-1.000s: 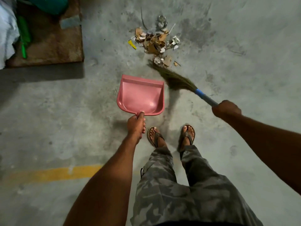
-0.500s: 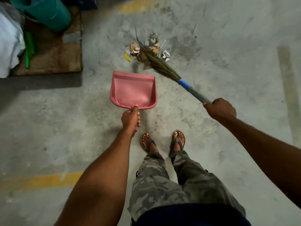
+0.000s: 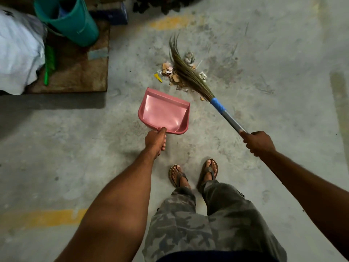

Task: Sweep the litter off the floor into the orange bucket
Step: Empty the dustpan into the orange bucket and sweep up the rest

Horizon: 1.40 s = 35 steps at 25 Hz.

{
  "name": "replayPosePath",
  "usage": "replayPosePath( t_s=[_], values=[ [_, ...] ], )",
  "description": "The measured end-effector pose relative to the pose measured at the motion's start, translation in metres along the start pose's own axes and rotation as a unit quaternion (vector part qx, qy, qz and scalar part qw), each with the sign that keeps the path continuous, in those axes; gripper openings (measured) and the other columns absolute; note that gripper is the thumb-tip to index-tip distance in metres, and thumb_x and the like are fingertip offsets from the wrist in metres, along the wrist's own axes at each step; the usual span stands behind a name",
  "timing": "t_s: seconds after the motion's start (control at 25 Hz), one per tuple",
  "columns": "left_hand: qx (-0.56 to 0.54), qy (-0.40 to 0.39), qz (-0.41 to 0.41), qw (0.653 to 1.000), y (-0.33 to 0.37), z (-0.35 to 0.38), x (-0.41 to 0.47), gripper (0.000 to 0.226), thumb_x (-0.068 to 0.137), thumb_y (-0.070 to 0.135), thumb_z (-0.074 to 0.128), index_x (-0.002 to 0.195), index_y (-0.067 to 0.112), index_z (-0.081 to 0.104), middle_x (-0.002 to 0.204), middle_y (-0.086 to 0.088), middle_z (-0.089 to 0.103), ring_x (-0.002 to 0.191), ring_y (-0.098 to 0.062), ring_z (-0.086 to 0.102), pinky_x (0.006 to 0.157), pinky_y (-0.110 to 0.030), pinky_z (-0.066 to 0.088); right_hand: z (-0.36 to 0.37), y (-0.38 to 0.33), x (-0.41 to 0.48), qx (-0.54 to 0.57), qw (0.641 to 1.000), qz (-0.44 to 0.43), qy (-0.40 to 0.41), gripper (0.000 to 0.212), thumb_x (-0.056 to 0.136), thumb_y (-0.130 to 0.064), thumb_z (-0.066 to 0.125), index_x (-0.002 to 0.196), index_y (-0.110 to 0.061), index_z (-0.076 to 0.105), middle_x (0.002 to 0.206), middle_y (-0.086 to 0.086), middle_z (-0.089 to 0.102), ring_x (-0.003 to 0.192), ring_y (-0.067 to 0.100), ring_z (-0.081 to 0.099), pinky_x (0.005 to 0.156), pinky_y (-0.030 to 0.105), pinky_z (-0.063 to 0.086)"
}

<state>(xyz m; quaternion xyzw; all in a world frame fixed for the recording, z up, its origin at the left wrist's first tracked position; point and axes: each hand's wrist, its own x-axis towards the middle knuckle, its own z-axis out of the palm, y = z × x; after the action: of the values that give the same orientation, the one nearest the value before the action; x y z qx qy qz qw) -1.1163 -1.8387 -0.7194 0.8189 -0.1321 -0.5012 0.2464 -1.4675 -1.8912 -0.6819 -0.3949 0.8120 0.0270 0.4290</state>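
- Far left, a white bundle is sitting next to a green bucket, and the bucket is resting on a brown mat.
- The left hand is gripping the pink dustpan by its handle, fingers curled round it, with the open edge facing the pile.
- The litter is lying in a small heap on the concrete floor, just past the dustpan, none of it in the pan.
- The broom is laying its bristles right across the scraps.
- The right hand is clamping round the broom's metal handle.
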Motion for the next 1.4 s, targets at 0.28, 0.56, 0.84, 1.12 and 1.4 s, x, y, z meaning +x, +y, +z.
replayPosePath(
  t_s=[0.28, 0.56, 0.84, 1.12, 1.4],
  values=[
    [-0.027, 0.001, -0.03, 0.999, 0.009, 0.046, 0.136, 0.035, 0.098, 0.034, 0.063, 0.072, 0.011, 0.061, 0.053, -0.003, 0.054, 0.036, -0.013, 0.044, 0.038, -0.018, 0.035, 0.046, -0.063, 0.124, -0.07, 0.994, -0.046, 0.072, 0.067, 0.087, -0.073, 0.053, 0.074, -0.008, 0.066, 0.071, 0.012, 0.067, 0.065, 0.033, 0.064, 0.058, 0.036, 0.05],
    [0.028, -0.074, -0.025, 0.997, -0.032, 0.142, 0.359, 0.043, 0.102, 0.039, 0.06, 0.069, 0.012, 0.058, 0.048, 0.002, 0.047, 0.031, -0.007, 0.038, 0.036, -0.015, 0.03, 0.123, -0.09, 0.338, -0.139, 0.965, -0.084, 0.204, 0.06, 0.095, -0.065, 0.049, 0.078, -0.009, 0.062, 0.068, 0.009, 0.058, 0.067, 0.033, 0.056, 0.061, 0.033, 0.04],
    [0.058, -0.124, -0.016, 0.99, -0.03, 0.204, 0.54, 0.048, 0.107, 0.047, 0.047, 0.07, 0.016, 0.049, 0.057, 0.002, 0.039, 0.036, -0.007, 0.031, 0.035, -0.016, 0.022, 0.195, -0.073, 0.487, -0.208, 0.939, -0.157, 0.225, 0.045, 0.095, -0.056, 0.056, 0.083, -0.013, 0.063, 0.069, 0.004, 0.055, 0.069, 0.032, 0.055, 0.058, 0.031, 0.039],
    [0.058, -0.145, 0.056, 0.986, 0.018, 0.234, 0.605, 0.048, 0.11, 0.04, 0.04, 0.069, 0.015, 0.044, 0.05, 0.004, 0.035, 0.028, -0.003, 0.027, 0.031, -0.014, 0.019, 0.233, -0.024, 0.519, -0.216, 0.924, -0.244, 0.2, 0.048, 0.093, -0.061, 0.06, 0.073, -0.018, 0.055, 0.064, 0.005, 0.058, 0.066, 0.034, 0.059, 0.052, 0.033, 0.041],
    [0.051, -0.154, 0.074, 0.984, 0.003, 0.223, 0.602, 0.045, 0.108, 0.039, 0.048, 0.071, 0.014, 0.053, 0.052, 0.004, 0.041, 0.037, -0.007, 0.033, 0.033, -0.017, 0.024, 0.237, 0.01, 0.499, -0.24, 0.911, -0.276, 0.194, 0.048, 0.092, -0.065, 0.056, 0.075, -0.02, 0.056, 0.06, 0.003, 0.056, 0.059, 0.032, 0.054, 0.051, 0.033, 0.04]
  ],
)
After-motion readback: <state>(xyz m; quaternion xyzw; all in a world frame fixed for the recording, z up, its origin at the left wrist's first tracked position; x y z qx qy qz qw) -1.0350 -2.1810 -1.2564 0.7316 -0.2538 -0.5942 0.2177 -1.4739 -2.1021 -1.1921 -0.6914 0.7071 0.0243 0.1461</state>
